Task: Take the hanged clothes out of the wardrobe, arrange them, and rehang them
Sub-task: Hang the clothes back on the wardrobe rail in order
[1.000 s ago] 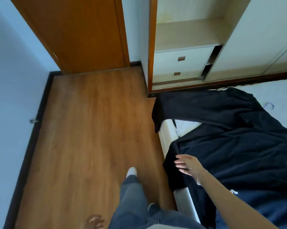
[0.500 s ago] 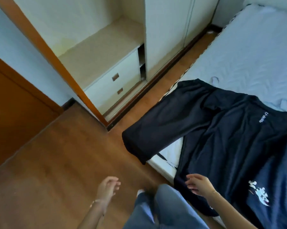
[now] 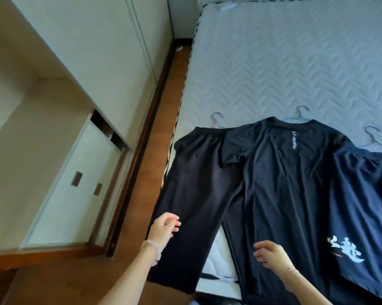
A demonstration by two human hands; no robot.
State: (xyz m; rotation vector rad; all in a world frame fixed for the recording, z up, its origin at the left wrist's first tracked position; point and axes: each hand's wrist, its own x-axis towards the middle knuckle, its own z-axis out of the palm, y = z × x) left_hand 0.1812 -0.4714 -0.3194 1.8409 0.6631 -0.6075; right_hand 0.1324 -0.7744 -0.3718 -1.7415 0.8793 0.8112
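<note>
Bed [image 3: 295, 62], wardrobe [image 3: 86, 51] left of it. On the bed, side by side: black T-shirt [image 3: 280, 183], navy garment [image 3: 366, 205], black shorts [image 3: 192, 183] overhanging the edge. Hanger hooks [image 3: 301, 115] above each. Left hand [image 3: 163, 230] over the shorts, right hand [image 3: 271, 256] over the T-shirt; both relaxed, empty.

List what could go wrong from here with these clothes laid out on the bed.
1. The black trousers hang over the mattress edge above the floor; a tug from the left hand could slide them off.
2. The T-shirt sleeve lies over the trousers' waistband, so lifting either may drag the other.
3. The right hand hovers over the T-shirt, which the navy garment overlaps; pulling it could rumple both.
</note>
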